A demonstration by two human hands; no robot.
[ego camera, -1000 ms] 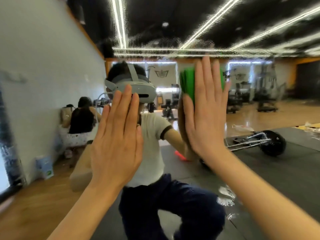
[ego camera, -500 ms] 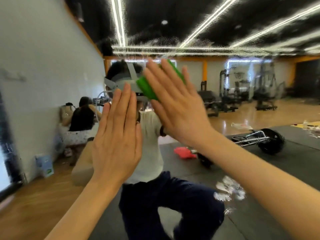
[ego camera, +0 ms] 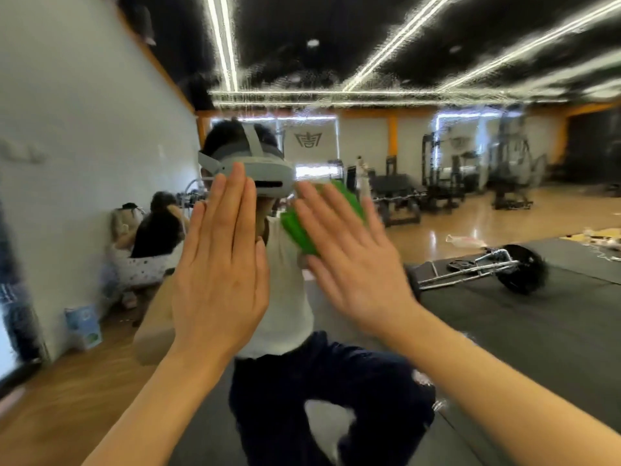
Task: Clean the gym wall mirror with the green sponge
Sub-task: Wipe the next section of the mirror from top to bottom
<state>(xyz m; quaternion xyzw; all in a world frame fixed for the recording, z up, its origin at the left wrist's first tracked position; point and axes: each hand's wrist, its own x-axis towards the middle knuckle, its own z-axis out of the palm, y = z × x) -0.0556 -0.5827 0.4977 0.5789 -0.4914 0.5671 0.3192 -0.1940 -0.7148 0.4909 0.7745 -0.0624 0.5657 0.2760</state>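
The gym wall mirror point(ego camera: 453, 203) fills the view and reflects me crouching with a headset on. My right hand point(ego camera: 349, 260) lies flat with its fingers spread, pressing the green sponge point(ego camera: 299, 227) against the glass; the sponge shows past my fingertips, tilted up to the right. My left hand point(ego camera: 221, 267) rests flat on the mirror just left of it, fingers together, holding nothing. Wet smears point(ego camera: 423, 378) mark the glass low at the right.
The mirror reflects a barbell with black plates point(ego camera: 480, 267) on a dark mat, weight machines point(ego camera: 504, 176) at the back, a person sitting by the white wall point(ego camera: 148, 243) and a small box point(ego camera: 84, 327) on the wooden floor.
My right hand has swept the sponge from upper right leftward across the glass, then down a little. My left hand has stayed pressed in place.
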